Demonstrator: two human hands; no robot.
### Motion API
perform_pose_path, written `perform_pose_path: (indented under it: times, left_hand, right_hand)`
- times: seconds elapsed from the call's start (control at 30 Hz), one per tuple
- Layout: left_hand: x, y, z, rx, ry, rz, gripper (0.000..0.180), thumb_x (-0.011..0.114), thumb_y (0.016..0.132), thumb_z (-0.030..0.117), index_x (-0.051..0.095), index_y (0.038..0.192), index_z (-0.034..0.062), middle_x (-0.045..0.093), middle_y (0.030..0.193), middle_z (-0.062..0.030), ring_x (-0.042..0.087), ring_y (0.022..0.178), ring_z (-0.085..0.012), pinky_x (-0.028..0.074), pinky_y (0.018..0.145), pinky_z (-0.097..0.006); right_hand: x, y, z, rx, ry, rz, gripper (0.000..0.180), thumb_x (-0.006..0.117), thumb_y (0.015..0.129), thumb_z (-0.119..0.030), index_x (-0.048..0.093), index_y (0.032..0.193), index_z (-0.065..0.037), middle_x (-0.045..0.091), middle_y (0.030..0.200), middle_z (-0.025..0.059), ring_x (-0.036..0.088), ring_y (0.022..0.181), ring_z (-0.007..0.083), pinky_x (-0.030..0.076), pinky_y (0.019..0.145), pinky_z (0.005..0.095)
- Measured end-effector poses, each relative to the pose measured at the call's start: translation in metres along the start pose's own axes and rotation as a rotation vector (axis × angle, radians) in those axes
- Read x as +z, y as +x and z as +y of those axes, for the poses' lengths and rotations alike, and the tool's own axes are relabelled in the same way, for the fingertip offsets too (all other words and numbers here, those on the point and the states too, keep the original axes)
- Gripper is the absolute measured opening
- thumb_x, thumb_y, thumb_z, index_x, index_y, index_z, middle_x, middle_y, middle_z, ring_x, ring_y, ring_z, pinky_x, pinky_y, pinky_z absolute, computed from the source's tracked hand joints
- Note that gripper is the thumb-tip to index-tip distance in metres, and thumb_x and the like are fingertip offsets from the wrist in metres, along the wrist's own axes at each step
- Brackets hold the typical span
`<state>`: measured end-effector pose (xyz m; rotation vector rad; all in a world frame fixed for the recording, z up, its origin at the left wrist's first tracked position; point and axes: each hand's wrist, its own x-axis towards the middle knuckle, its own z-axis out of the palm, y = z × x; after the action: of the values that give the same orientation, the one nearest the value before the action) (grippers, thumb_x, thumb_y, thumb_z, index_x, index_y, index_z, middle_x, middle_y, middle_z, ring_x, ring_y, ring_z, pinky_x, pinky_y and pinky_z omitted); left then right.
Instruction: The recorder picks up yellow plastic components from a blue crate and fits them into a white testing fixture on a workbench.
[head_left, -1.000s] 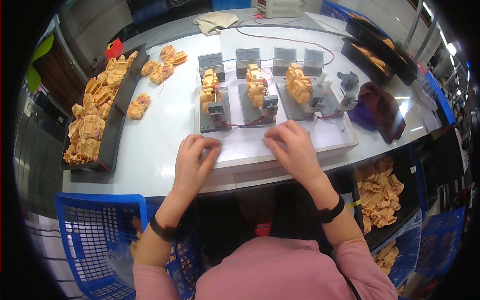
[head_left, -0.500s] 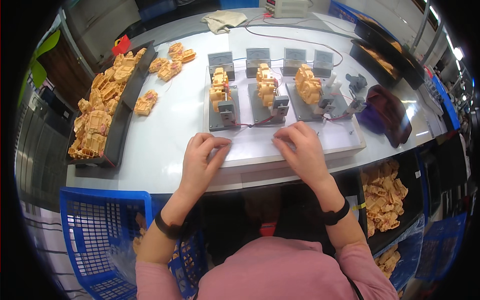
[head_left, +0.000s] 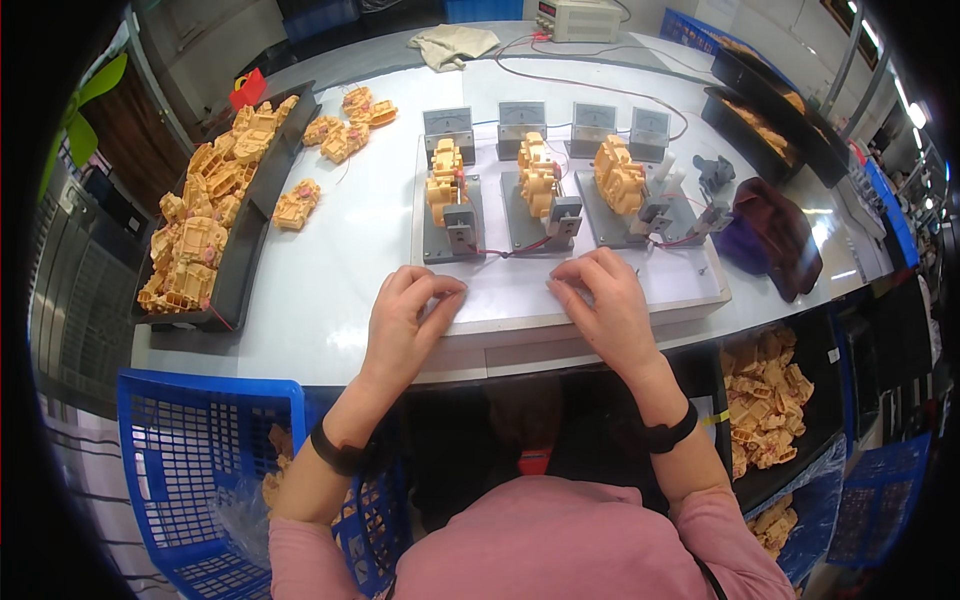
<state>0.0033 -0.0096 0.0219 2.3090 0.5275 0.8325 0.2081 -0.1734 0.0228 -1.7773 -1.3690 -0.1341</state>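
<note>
Near the table's [head_left: 365, 235] front edge, we keep our left hand [head_left: 406, 318] and right hand [head_left: 608, 308] empty, loosely curled at the white board's [head_left: 505, 298] front edge, three yellow housings [head_left: 537, 172] mounted mid-board, four meters [head_left: 522, 116] along its far edge.

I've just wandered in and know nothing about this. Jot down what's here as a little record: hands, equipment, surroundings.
Left hand: fingers curled, at the near part of the white board; no held object visible
Right hand: similar pose, fingertips toward the left hand; no held object visible
Equipment: gray fixtures with three yellow parts mounted
Behind fixtures: four meters
Left side: black tray heaped with more parts, loose pieces beside it
Right side: dark red and purple cloth
Lower left: blue basket
</note>
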Motion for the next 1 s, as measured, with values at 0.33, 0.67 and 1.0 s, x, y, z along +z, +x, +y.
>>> perform_pose_path:
  times: [0.33, 0.67, 1.0]
  left_hand:
    - [-0.002, 0.008, 0.012, -0.117, 0.062, -0.037, 0.010, 0.070, 0.092, 0.010, 0.070, 0.096, 0.0007, 0.064, 0.093, -0.0092, 0.062, 0.085, -0.0187, 0.050, 0.074, -0.030]
    - [0.006, 0.004, 0.017, -0.142, 0.109, 0.035, 0.013, 0.070, 0.091, 0.013, 0.070, 0.095, 0.0008, 0.065, 0.095, -0.0105, 0.062, 0.091, -0.0243, 0.049, 0.082, -0.033]
    - [0.013, 0.000, 0.016, -0.104, 0.118, 0.101, 0.010, 0.070, 0.091, 0.013, 0.071, 0.093, 0.0029, 0.065, 0.094, -0.0086, 0.058, 0.091, -0.0258, 0.047, 0.081, -0.035]
  right_hand:
    - [0.002, -0.001, 0.003, -0.007, 0.021, 0.021, 0.009, 0.075, 0.086, -0.014, 0.069, 0.089, -0.008, 0.062, 0.088, 0.0055, 0.061, 0.084, 0.0275, 0.047, 0.078, 0.0391]
    - [-0.004, -0.002, 0.003, -0.032, 0.010, 0.020, 0.008, 0.073, 0.088, -0.009, 0.070, 0.093, -0.003, 0.063, 0.088, 0.0095, 0.062, 0.082, 0.0278, 0.050, 0.073, 0.0367]
    - [-0.002, -0.004, 0.006, -0.018, 0.065, 0.043, 0.009, 0.074, 0.086, -0.014, 0.069, 0.089, -0.009, 0.062, 0.088, 0.0048, 0.061, 0.084, 0.0270, 0.046, 0.077, 0.0391]
